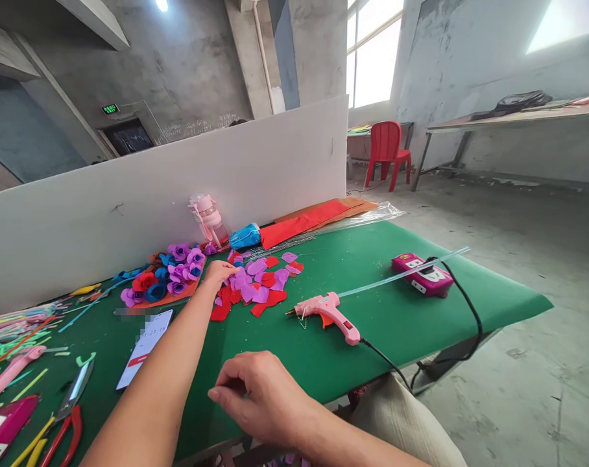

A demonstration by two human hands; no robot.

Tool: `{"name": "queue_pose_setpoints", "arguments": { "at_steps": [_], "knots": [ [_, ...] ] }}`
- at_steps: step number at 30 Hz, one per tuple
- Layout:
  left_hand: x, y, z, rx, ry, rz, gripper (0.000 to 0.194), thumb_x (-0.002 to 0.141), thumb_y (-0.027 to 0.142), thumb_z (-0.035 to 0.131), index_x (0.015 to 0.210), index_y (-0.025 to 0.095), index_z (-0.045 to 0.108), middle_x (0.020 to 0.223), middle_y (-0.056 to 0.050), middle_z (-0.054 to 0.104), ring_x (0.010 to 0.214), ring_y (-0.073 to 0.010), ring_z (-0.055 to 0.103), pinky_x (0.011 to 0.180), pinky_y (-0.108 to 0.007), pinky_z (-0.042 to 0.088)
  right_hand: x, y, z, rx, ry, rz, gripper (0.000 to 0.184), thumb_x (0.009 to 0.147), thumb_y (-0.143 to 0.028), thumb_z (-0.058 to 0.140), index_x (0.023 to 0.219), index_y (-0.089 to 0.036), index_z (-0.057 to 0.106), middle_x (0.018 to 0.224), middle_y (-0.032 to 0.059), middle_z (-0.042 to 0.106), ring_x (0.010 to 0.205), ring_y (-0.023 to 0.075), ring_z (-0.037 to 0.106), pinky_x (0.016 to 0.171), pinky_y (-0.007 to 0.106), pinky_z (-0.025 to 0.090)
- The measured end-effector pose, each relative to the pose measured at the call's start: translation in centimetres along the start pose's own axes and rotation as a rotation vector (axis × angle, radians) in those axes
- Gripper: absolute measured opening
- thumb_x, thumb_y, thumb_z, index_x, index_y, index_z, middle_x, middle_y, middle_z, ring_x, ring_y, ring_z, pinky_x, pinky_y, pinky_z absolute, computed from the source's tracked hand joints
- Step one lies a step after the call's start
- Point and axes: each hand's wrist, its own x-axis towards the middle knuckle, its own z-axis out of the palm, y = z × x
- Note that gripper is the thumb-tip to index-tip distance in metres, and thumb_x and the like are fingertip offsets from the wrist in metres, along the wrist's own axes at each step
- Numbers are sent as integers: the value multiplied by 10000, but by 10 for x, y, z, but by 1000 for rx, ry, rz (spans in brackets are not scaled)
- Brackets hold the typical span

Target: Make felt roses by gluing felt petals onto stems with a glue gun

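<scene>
My left hand (219, 272) reaches to the heap of purple and red paper petals (246, 283), its fingers pinched together at the heap's left edge. Whatever may be between those fingertips is too small to make out. Nearer to me, my right hand (263, 394) hovers by the table's front edge, loosely curled, with nothing visible in it. A pink glue gun (329, 312) lies to the right of the petals, a long clear glue stick (401, 276) sticking out of its back. Left of the petals sit finished purple, red and blue paper flowers (170, 272).
A phone (146, 347), pliers (71, 415), a second pink glue gun (15, 371) and coloured strips (17, 324) lie at left. A pink bottle (207, 217) and red paper roll (304, 224) stand along the white partition (275, 149). A magenta power box (423, 275) is at right.
</scene>
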Motion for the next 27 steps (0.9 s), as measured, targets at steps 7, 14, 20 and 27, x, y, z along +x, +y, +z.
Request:
{"name": "queue_pose_setpoints", "arguments": {
  "at_steps": [7,14,20,27],
  "knots": [
    [-60,11,-31,-471,9,-62,376,534,426,736,717,153,554,471,92,392,343,-19,227,362,-192,147,5,17,-10,54,118,1,125,782,-251,570,722,-181,654,626,-15,601,539,92,451,520,208,321],
    [-177,32,-25,-679,-226,-9,258,599,347,741,650,149,584,513,60,471,378,-16,278,370,-174,168,19,47,-16,493,326,221,412,751,-475,592,1035,-180,551,795,22,634,513,96,547,526,244,451],
    [-204,21,-9,-673,-289,21,213,639,332,701,749,153,666,610,4,608,534,-89,484,507,-199,357,13,54,5,606,264,284,316,657,-441,671,680,-154,541,600,8,624,479,82,534,515,225,458],
    [-198,1,-7,-524,-215,71,235,595,367,679,669,151,622,647,-4,630,638,-142,560,638,-247,413,-16,49,-35,176,489,204,338,749,-498,559,830,-171,589,669,31,636,539,126,552,505,238,427]
  ]
}}
